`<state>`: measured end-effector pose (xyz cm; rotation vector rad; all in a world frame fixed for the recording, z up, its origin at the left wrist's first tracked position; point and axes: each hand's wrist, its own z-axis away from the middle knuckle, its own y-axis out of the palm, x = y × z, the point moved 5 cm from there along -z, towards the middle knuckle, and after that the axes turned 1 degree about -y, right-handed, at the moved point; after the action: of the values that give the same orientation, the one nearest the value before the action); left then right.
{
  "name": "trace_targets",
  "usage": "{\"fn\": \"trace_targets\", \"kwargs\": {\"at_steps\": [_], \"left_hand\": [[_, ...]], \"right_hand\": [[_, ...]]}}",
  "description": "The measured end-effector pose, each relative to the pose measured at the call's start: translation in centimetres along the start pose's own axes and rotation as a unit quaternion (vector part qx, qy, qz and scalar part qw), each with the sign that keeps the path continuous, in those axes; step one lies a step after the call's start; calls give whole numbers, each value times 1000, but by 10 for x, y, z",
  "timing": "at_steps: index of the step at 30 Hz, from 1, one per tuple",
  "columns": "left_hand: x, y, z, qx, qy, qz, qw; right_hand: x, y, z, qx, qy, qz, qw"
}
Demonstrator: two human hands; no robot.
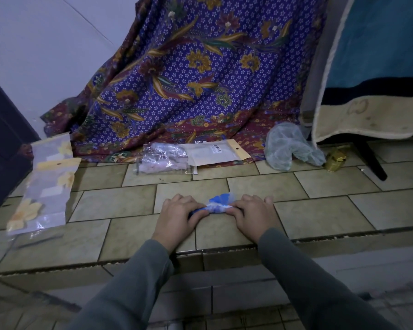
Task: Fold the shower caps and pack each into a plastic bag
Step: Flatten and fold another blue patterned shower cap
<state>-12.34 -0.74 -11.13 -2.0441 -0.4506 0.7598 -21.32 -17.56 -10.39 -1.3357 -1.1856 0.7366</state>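
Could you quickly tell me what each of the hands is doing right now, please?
Left hand: fingers curled, gripping the left end of the blue shower cap.
Right hand: fingers curled, gripping its right end.

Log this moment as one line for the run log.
step: folding | left hand and right hand: grip blue shower cap ends on tiled floor | bagging: not yet

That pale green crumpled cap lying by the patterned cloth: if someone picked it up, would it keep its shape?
Probably not. The pale green cap lies slumped in soft wrinkles on the tiled floor, so it likely flops and drapes. It looks thin and see-through, so probably very light. Its crumpled, flat heap seems unlikely to roll.
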Motion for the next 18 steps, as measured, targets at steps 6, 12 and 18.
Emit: {"fn": "trace_targets", "kwargs": {"at_steps": [6,12,18], "left_hand": [[-6,-6,-13,102,-79,-113,985],[-4,-5,-35,183,-144,-114,966],[-5,-3,-38,154,-160,-74,972]], "right_hand": [[1,3,-12,40,83,-62,994],[2,4,-25,51,102,-22,993],[2,1,-30,14,99,-47,994]]}}
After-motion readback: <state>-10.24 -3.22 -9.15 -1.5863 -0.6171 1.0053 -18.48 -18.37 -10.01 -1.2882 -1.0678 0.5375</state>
